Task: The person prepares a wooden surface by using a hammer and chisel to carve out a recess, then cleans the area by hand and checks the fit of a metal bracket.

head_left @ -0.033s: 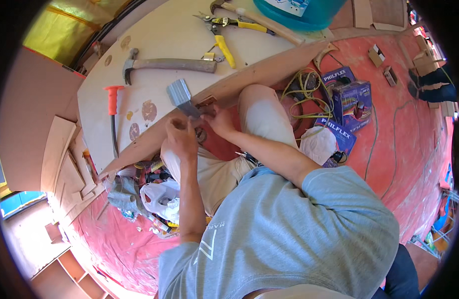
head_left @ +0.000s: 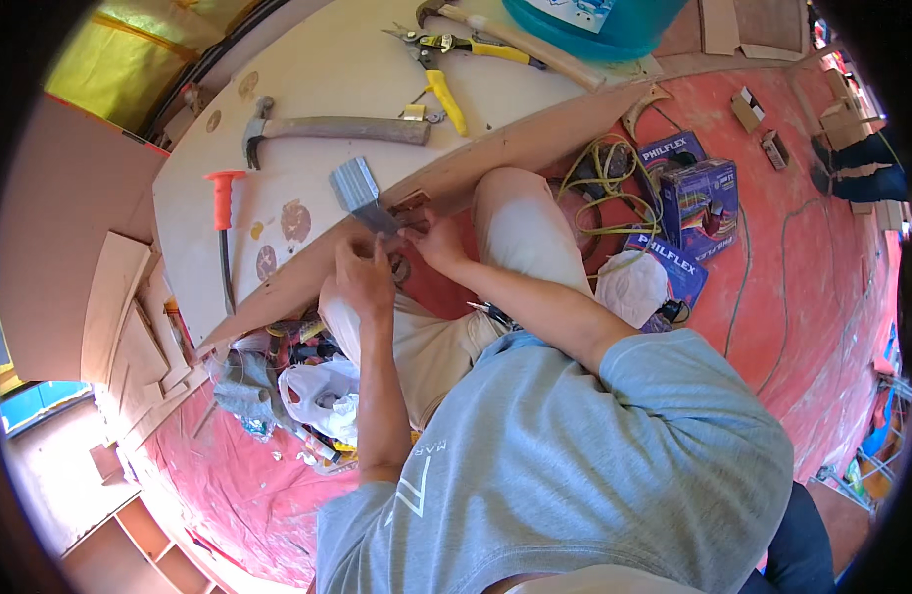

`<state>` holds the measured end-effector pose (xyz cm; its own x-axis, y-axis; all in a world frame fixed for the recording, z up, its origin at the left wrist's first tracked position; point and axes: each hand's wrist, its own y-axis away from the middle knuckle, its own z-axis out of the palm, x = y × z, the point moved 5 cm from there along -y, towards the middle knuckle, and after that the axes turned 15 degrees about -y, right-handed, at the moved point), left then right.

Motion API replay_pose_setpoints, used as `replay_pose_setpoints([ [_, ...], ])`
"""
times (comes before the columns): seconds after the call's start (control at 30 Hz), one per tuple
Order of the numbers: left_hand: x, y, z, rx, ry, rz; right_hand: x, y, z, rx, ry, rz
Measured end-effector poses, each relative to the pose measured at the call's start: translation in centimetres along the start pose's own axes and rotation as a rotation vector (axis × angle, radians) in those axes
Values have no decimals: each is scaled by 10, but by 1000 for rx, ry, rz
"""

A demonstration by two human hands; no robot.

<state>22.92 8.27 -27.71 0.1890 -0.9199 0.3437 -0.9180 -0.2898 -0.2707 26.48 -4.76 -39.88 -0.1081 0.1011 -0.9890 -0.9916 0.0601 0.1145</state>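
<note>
I sit at the near edge of a pale wooden board (head_left: pixel 307 79). My left hand (head_left: pixel 365 279) has its fingers closed on the lower end of a flat grey metal piece (head_left: pixel 355 186) that lies on the board's edge. Just to its right, my right hand (head_left: pixel 438 243) pinches a small brown fitting (head_left: pixel 412 208) against that same edge. The two hands almost touch. What lies under the fingers is hidden.
The board carries a hammer (head_left: pixel 327 129), a red-handled tool (head_left: pixel 221 198), yellow-handled snips (head_left: pixel 446 69) and a teal tub (head_left: pixel 594 25). Blue boxes (head_left: pixel 698 188) and coiled yellow-green wire (head_left: pixel 594 168) sit on the red floor cover at right. A white bag (head_left: pixel 322 391) and clutter lie under my left arm.
</note>
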Motion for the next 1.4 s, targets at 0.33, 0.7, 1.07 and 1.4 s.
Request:
replay_pose_setpoints([
  [0.33, 0, -7, 14, -42, 260, 73, -19, -1, -6, -37, 252, -291],
  [0.7, 2, -12, 12, -112, 21, 274, -10, -22, -14, -143, 403, -75],
  [1.07, 2, -23, 16, 8, -246, 187, -20, -19, -7, -215, 485, -196],
  [1.4, -12, -18, 26, 44, -210, 202, -39, -12, -7, -169, 529, -332],
])
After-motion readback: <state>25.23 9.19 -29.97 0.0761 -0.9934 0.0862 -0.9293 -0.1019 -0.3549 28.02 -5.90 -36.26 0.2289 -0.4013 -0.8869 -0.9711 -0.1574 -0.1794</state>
